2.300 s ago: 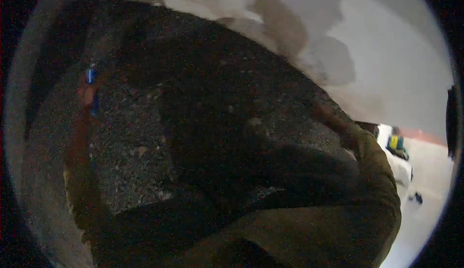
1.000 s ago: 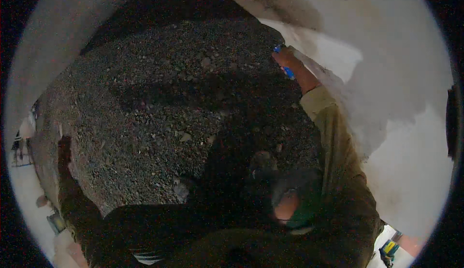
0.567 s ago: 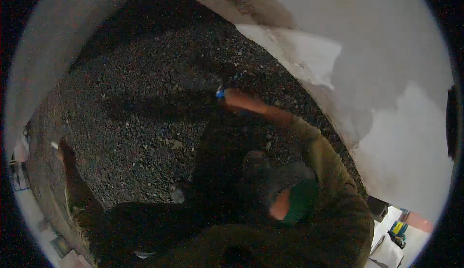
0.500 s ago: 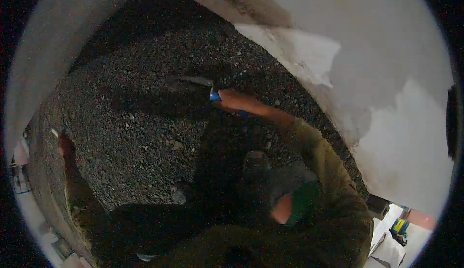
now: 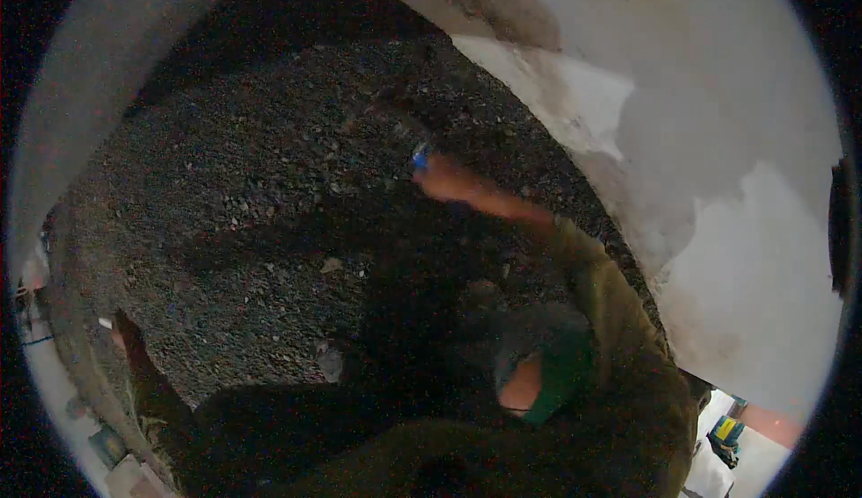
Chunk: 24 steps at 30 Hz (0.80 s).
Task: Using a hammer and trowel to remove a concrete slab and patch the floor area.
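"Grip?"
"Right hand [image 5: 440, 177] wrapped round a blue-handled tool [image 5: 420, 158] at the dark gravel [image 5: 269, 220], contact unclear. Left hand [image 5: 122, 334] pinches a small white object [image 5: 106, 324], well apart."
"Beyond?"
"Pale, stained surface [image 5: 700, 139] along the right."

My right hand [image 5: 437, 177] was clenched just above centre, forearm [image 5: 509, 204] slanting from the right; my left hand [image 5: 127, 330] was lower left.

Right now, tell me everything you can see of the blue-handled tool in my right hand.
The blue-handled tool sits in your right hand, which hides most of its handle; a bright blue end, perhaps plastic, shows at the fist's left. Beyond it, a greyish part blurs over the dark gravel, so its shape and any contact there are unclear.
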Each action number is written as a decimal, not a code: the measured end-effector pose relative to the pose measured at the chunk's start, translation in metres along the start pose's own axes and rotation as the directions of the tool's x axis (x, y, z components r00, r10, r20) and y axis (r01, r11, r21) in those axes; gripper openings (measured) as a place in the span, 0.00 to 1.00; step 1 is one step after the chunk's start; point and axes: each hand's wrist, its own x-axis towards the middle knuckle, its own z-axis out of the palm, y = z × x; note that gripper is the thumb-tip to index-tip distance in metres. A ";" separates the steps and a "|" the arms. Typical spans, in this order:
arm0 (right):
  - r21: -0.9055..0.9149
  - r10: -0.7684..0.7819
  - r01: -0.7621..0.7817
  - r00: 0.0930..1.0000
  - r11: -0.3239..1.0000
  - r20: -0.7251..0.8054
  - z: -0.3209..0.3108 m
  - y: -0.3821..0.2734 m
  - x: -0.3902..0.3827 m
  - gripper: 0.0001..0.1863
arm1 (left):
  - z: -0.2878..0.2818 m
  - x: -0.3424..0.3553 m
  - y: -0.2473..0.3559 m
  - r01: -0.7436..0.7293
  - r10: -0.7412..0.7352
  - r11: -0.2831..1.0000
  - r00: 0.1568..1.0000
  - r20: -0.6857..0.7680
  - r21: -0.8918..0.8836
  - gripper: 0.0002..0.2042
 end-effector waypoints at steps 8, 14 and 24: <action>0.070 -0.069 0.080 0.986 0.994 -0.150 -0.046 -0.017 -0.010 0.26 | -0.029 0.038 0.016 -0.276 0.394 0.833 0.904 0.165 -0.479 0.17; -0.091 0.035 -0.038 0.999 0.995 -0.038 -0.095 0.134 0.085 0.19 | -0.040 0.068 -0.019 -0.032 0.195 0.886 0.931 0.309 -0.463 0.17; 0.051 0.010 -0.007 0.998 0.999 -0.059 -0.061 0.014 -0.050 0.22 | 0.007 -0.032 0.066 -0.192 0.284 0.905 0.937 0.203 -0.380 0.17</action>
